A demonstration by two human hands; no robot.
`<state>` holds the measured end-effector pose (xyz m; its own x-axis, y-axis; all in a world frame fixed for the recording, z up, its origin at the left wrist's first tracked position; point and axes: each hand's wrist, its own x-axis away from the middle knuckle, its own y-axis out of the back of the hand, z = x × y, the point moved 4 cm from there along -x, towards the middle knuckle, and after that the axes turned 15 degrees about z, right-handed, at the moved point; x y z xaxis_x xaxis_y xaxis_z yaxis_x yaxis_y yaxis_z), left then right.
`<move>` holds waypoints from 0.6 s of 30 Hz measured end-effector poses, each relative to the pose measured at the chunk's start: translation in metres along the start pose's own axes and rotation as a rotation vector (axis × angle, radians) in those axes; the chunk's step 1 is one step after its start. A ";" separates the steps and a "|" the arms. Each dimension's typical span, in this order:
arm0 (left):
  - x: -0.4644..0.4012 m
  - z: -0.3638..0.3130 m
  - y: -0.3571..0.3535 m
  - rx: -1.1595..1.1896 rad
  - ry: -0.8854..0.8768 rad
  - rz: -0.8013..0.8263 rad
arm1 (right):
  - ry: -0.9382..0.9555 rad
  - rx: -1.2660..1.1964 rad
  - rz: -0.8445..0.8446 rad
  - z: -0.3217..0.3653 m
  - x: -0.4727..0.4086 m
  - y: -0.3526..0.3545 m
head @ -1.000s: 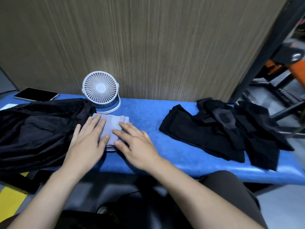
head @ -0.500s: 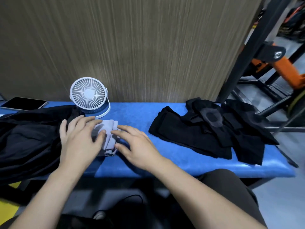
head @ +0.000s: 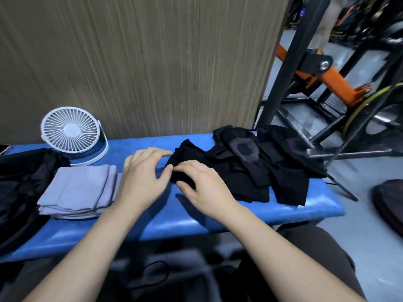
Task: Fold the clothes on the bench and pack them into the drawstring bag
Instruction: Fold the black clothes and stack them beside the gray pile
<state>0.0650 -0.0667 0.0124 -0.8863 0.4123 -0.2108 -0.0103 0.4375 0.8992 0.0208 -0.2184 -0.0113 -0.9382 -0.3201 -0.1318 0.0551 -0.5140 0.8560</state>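
A pile of black clothes (head: 250,171) lies crumpled on the right half of the blue bench (head: 196,223). My right hand (head: 205,186) rests on the pile's left edge, fingers curled over the black garment and thumb at its rim. My left hand (head: 144,177) hovers beside it with fingers spread, its thumb touching the same corner of cloth. A folded grey garment (head: 78,188) sits stacked to the left, apart from both hands. The black drawstring bag (head: 19,184) lies slack at the bench's far left.
A small white desk fan (head: 72,131) stands against the wood-grain wall behind the grey stack. Black and orange gym equipment (head: 322,79) crowds the floor to the right. A dark bag (head: 390,205) lies on the floor there. My knee is below the bench.
Both hands left the folded grey garment and moved right to the black pile's left edge. The view has swung right, so the fan and grey stack now sit further left.
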 end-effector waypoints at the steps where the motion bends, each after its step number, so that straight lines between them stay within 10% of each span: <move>1: -0.004 -0.007 -0.005 0.016 -0.014 0.015 | -0.025 0.019 -0.013 -0.007 0.005 0.006; 9: -0.029 -0.064 -0.044 0.120 -0.110 0.080 | -0.357 0.184 -0.224 -0.071 0.052 0.057; 18: -0.066 -0.112 -0.068 0.123 -0.215 0.047 | -0.672 0.325 -0.098 -0.109 0.083 0.068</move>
<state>0.0721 -0.2130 0.0077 -0.7654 0.5893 -0.2586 0.0967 0.5026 0.8591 -0.0163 -0.3666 -0.0178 -0.9460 0.3228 0.0298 -0.0448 -0.2214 0.9742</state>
